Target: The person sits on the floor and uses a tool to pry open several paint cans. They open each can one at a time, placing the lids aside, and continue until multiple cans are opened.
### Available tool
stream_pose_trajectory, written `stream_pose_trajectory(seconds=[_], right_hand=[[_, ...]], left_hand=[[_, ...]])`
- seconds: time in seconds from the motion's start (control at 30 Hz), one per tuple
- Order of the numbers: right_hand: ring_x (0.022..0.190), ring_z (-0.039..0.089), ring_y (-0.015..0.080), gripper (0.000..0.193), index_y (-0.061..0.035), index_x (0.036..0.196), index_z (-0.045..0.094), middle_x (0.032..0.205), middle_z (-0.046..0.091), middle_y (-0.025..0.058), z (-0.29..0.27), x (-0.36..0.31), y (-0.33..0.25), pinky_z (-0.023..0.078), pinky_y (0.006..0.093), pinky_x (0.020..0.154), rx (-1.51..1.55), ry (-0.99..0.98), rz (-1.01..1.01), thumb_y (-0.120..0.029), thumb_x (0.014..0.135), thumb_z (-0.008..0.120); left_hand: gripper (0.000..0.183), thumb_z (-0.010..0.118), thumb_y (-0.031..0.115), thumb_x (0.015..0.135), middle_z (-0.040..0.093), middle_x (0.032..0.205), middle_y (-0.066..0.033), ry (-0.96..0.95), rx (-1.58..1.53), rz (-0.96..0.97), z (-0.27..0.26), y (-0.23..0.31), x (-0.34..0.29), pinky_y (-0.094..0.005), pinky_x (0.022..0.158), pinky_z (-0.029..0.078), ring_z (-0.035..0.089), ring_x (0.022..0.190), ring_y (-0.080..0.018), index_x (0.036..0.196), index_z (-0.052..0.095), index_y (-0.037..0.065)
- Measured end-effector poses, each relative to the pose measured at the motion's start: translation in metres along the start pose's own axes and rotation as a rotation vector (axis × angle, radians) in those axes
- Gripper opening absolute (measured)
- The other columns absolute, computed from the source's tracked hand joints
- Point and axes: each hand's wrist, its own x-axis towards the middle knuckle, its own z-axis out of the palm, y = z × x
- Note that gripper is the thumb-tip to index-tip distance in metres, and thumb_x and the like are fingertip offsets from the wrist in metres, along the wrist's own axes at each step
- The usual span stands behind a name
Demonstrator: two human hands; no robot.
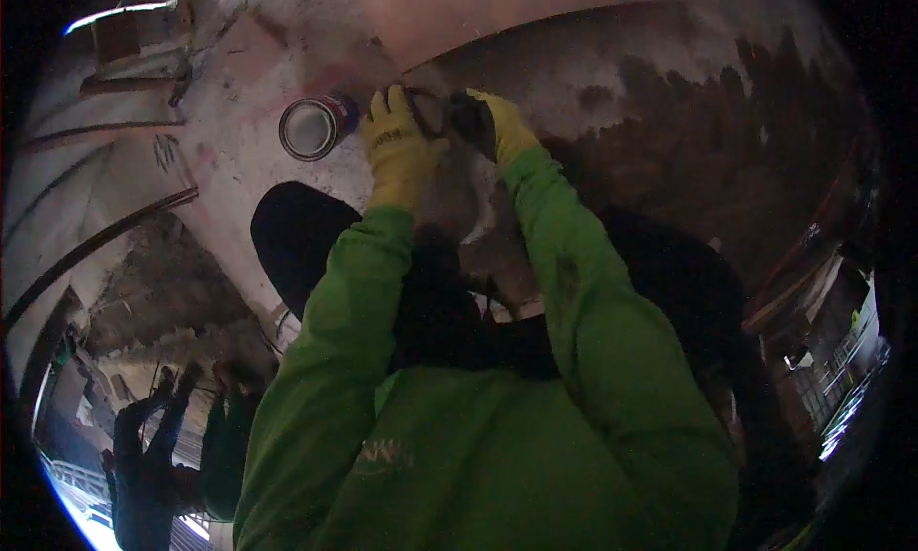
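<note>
My left hand (394, 148), in a yellow work glove, has its back toward me and its fingers stretched out over the stained surface. Right beside its fingers stands a round metal can (309, 130) with a pale grey top and a dark, coloured side. A thin dark curved shape (426, 111) shows between my two hands; I cannot make out what it is. My right hand (492, 126), gloved in yellow with a dark palm, is curled and turned toward the left one. Whatever its fingers hold, if anything, is hidden in the dim light.
Brown, patchy staining covers the curved surface (688, 130) at the right. Curved ribs (100, 250) run along the left. Another person (158, 446) in dark clothing is at the lower left. Bright railings (849, 374) show at the right rim. My dark-clad knees flank my arms.
</note>
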Motion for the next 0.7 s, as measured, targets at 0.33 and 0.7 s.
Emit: stream_pose_trajectory(seconds=[0.33, 0.7], right_hand=[[0.097, 0.071, 0.0203, 0.030, 0.0025, 0.119, 0.072, 0.110, 0.075, 0.0098, 0.084, -0.090, 0.012, 0.057, 0.0310, 0.091, -0.583, 0.415, -0.171, -0.019, 0.097, 0.070], [0.092, 0.070, 0.0158, 0.031, 0.0000, 0.121, 0.073, 0.104, 0.075, 0.0075, 0.085, -0.110, 0.037, 0.055, 0.0289, 0.085, -0.329, 0.155, -0.180, -0.010, 0.092, 0.073]], left_hand=[[0.099, 0.091, 0.035, 0.065, 0.046, 0.150, -0.0301, 0.185, -0.083, 0.352, 0.026, -0.022, -0.026, -0.0595, 0.117, 0.038, 0.044, 0.139, -0.0511, 0.146, 0.047, -0.001], [0.108, 0.093, 0.030, 0.066, 0.039, 0.150, -0.0380, 0.227, -0.100, 0.501, 0.033, -0.054, -0.049, -0.0628, 0.113, 0.043, 0.046, 0.134, -0.0578, 0.151, 0.036, -0.004]])
